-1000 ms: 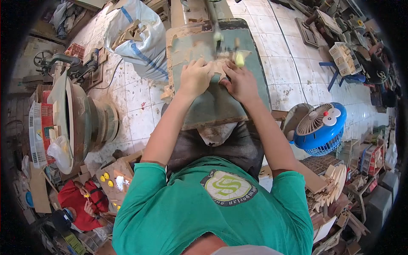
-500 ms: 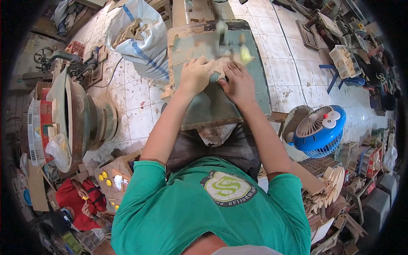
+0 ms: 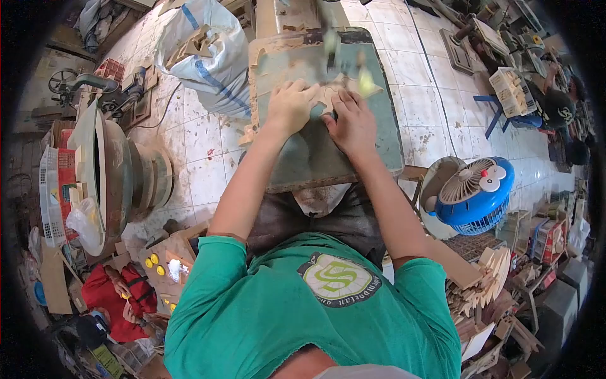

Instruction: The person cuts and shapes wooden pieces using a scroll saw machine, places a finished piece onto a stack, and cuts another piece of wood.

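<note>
A thin pale wooden board (image 3: 326,96) with an irregular outline lies flat on a worn green machine table (image 3: 303,158). My left hand (image 3: 292,107) is closed with bent fingertips pressed on the board's left side. My right hand (image 3: 353,121) grips its near right part, the thumb tucked toward the middle. Just beyond my fingers, a vertical machine part (image 3: 331,47) with a pale green piece (image 3: 365,82) beside it is smeared by motion. What it does at the board cannot be made out, and my fingers cover much of the board.
A white sack (image 3: 211,69) of wood offcuts stands left of the table. A round-topped machine (image 3: 113,183) is farther left. To the right sits a blue fan (image 3: 473,196); wood pieces (image 3: 486,284) are piled below it. A person in red (image 3: 120,303) works at lower left.
My right hand has shifted slightly left and the board has turned a little under my fingers. My left hand stays almost in place.
</note>
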A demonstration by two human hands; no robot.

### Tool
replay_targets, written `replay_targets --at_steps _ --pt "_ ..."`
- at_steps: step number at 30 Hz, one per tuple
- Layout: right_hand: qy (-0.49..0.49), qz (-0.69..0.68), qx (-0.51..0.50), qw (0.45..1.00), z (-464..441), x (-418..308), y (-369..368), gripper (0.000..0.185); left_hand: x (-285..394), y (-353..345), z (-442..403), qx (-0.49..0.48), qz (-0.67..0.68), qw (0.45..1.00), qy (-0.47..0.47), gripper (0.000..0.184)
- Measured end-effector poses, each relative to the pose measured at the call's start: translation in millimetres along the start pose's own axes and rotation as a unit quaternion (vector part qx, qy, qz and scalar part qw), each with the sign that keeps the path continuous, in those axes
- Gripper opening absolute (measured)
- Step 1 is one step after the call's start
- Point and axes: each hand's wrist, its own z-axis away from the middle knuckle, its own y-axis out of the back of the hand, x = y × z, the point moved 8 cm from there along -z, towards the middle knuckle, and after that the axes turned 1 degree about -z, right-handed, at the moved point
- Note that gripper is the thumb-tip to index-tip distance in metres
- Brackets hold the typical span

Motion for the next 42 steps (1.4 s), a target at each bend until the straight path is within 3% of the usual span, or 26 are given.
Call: replay_targets --at_steps 4,9,34,37,40,42 --pt "-0.033 0.002 -0.027 0.999 -1.5 -1.4 -1.0 0.059 -1.9 -1.1 -2.5 -0.016 -0.001 1.000 0.008 0.034" --pt "-0.013 -0.001 0.026 1.000 -2.8 -7.4 5.8 0.057 -2.5 -0.9 -4.8 -0.032 0.010 0.999 0.004 0.036" --pt "-0.050 0.022 0.043 0.998 -12.6 -9.2 6.6 0.046 -6.6 -2.1 -19.9 -0.054 -0.004 0.998 0.007 0.036" --pt "-0.061 0.051 -0.018 0.997 -18.4 -6.9 9.7 0.041 -10.5 -6.6 -18.0 -0.049 0.022 0.998 0.012 0.036" --pt "-0.022 0.038 -0.074 0.996 -20.0 11.2 14.4 0.040 -8.8 -10.0 -15.7 -0.060 0.035 0.997 0.015 0.040" --pt "0.150 0.028 -0.043 0.987 -23.4 16.0 17.1 0.037 -5.1 -8.8 -12.8 -0.063 -0.008 0.998 0.025 0.050"
